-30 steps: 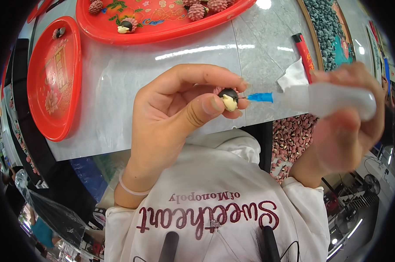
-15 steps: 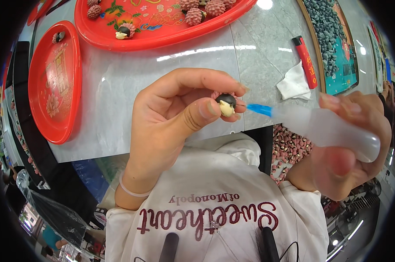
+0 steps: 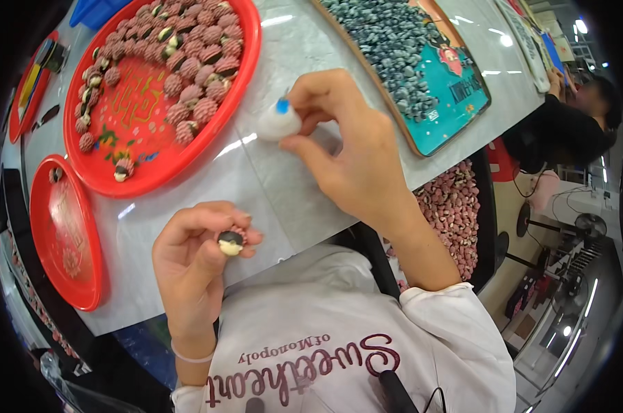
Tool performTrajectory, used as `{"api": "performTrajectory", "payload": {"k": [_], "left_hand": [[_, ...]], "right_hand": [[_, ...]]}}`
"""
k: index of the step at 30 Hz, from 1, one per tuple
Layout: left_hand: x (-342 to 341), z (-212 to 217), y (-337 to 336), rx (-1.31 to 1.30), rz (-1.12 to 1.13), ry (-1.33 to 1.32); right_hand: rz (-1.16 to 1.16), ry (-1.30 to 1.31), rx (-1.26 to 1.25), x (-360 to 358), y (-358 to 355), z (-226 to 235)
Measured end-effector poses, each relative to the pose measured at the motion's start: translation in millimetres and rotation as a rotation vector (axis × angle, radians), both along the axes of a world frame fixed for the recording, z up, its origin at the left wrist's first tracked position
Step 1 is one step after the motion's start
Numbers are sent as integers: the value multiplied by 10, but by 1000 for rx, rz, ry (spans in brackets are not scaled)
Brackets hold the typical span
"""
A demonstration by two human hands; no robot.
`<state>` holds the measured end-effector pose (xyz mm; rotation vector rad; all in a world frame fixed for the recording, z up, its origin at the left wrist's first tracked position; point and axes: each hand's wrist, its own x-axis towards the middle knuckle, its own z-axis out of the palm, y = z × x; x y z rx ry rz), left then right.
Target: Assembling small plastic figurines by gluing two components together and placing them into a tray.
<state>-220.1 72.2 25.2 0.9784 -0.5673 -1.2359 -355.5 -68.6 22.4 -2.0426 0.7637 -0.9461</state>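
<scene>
My left hand (image 3: 191, 258) is closed, pinching a small figurine (image 3: 230, 241) between thumb and fingers above the table's near edge. The figurine has a pink ridged back, a black band and a cream-coloured front. Farther off to the right, my right hand (image 3: 349, 141) has its thumb and fingers around a translucent white squeeze bottle (image 3: 277, 125) with a blue tip. The bottle is at the tabletop, its tip pointing up towards me. Part of it is hidden by the fingers.
A large red tray (image 3: 170, 165) holds many similar figurines at the far left. A smaller red oval tray (image 3: 65, 237) lies nearer. At the far right is a wood-edged teal tray (image 3: 456, 113) of blue-grey pieces. Pink pieces (image 3: 452, 213) fill a container below the table edge. Another person (image 3: 566, 131) is beyond.
My right hand has carried the squeeze bottle away from the figurine to the tabletop, turning it tip-up. My left hand still holds the figurine. The view has swung to the right.
</scene>
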Motion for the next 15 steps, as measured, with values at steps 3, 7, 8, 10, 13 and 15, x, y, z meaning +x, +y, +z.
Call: {"api": "performTrajectory", "payload": {"k": [3,7,8,10,13,15], "left_hand": [[-8,46,3,53,-27,-38],[-22,52,-38,49,-51,-35],[-22,55,-48,47,-51,-35],[-24,54,-48,52,-62,-52],[-24,61,-43,55,-55,-47],[-3,11,-34,24,-47,-30]], "right_hand": [[-103,76,-160,-293,-235,187],[-388,231,-155,-911,-891,255],[-388,231,-156,-937,-967,199],[-273,383,-268,-950,-1038,114],[-283,472,-279,-898,-1014,164],[-265,441,-279,-915,-1028,143]]}}
